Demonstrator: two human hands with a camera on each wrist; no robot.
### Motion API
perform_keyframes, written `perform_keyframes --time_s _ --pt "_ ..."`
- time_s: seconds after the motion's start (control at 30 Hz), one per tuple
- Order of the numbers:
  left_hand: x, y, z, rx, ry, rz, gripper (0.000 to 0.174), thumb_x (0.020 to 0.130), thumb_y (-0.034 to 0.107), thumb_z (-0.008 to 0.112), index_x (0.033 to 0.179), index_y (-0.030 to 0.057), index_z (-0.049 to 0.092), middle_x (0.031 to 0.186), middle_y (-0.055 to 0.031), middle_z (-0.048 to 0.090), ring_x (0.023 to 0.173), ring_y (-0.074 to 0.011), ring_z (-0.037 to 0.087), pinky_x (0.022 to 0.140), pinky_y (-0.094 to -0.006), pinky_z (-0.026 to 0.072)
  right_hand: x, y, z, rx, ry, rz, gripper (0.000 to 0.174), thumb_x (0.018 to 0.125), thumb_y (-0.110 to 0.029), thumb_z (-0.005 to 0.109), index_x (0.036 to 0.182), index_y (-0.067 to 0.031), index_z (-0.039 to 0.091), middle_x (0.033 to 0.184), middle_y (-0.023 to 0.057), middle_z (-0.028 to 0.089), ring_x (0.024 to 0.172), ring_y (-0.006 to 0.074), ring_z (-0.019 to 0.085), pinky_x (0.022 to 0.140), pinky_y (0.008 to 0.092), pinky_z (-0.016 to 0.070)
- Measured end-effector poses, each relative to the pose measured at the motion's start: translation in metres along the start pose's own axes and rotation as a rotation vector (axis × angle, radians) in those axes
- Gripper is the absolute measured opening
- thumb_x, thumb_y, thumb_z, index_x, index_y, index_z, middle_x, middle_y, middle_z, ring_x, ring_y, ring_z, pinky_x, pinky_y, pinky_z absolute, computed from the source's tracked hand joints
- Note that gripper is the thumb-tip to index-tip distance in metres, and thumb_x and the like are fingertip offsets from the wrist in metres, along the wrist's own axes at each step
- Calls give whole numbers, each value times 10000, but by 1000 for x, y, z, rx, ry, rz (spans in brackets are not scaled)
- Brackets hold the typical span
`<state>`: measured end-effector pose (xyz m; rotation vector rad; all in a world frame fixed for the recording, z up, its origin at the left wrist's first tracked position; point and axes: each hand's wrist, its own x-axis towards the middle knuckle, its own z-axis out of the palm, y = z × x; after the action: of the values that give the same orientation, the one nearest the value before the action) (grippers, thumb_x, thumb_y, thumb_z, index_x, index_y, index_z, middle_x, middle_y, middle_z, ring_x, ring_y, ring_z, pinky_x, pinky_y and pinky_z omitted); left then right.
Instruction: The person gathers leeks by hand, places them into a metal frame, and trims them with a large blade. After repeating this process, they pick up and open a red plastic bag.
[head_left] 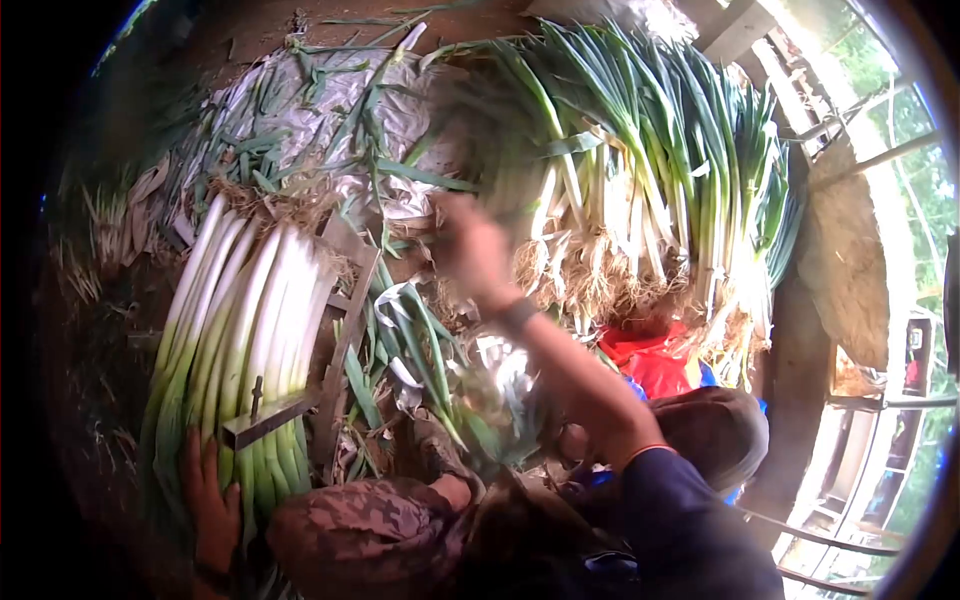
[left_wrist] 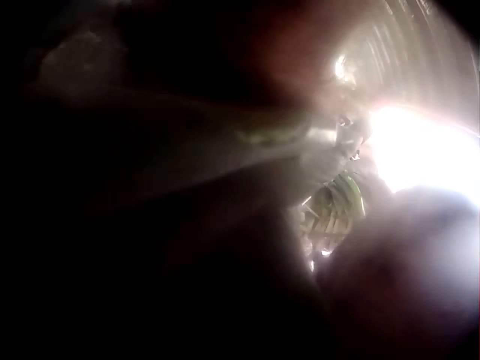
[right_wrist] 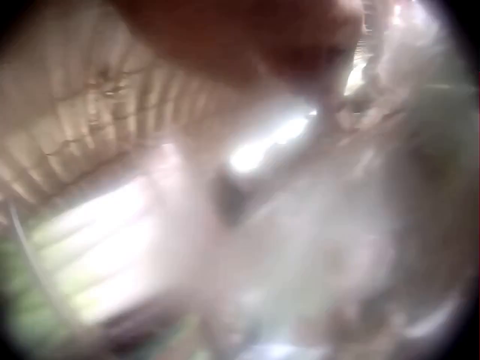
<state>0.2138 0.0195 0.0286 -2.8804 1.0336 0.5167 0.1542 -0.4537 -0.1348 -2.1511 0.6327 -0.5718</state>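
Observation:
A row of long green onions (head_left: 265,300) lies at the left in the head view, white stems and roots away from me, green leaves toward me. My left hand (head_left: 212,495) rests on their leaves with its fingers extended. My right hand (head_left: 475,250) is a motion blur between that row and a large pile of green onions (head_left: 620,190) at the right. In the right wrist view the hand (right_wrist: 255,37) fills the top, with a blurred bright streak below it; I cannot tell whether it holds anything. The left wrist view is mostly dark.
A wooden bar (head_left: 268,420) with an upright pin crosses the row, beside a wooden board (head_left: 350,340). Loose leaves lie on a pale sheet (head_left: 300,110) and around my shoe (head_left: 440,450). Red plastic (head_left: 650,360) lies below the pile's roots. Wooden posts and a bright opening stand right.

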Motion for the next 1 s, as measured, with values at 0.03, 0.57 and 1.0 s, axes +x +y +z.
perform_keyframes --time_s 0.03,0.57,1.0 --pt "0 -2 0 23 -8 -2 670 851 157 583 1455 -17 353 1567 -225 239 1438 -422 231 1189 -485 175 14 62 -4 -313 128 -80 429 810 -108 662 1230 -89 579 1044 154 650 857 306 665 738 426 556" --pt "-5 -23 18 149 49 39 628 988 413 381 1435 -29 389 1535 -253 284 1418 -438 269 1162 -521 202 46 218 -152 289 -210 772 364 877 -346 682 1077 -42 677 1001 107 717 840 212 675 710 341 558" --pt "-3 -17 14 191 59 32 650 1004 469 345 1423 -24 413 1513 -257 321 1399 -450 304 1145 -532 239 36 186 -32 -572 -22 659 660 728 -461 812 1053 60 570 1046 210 686 922 273 680 765 362 566"
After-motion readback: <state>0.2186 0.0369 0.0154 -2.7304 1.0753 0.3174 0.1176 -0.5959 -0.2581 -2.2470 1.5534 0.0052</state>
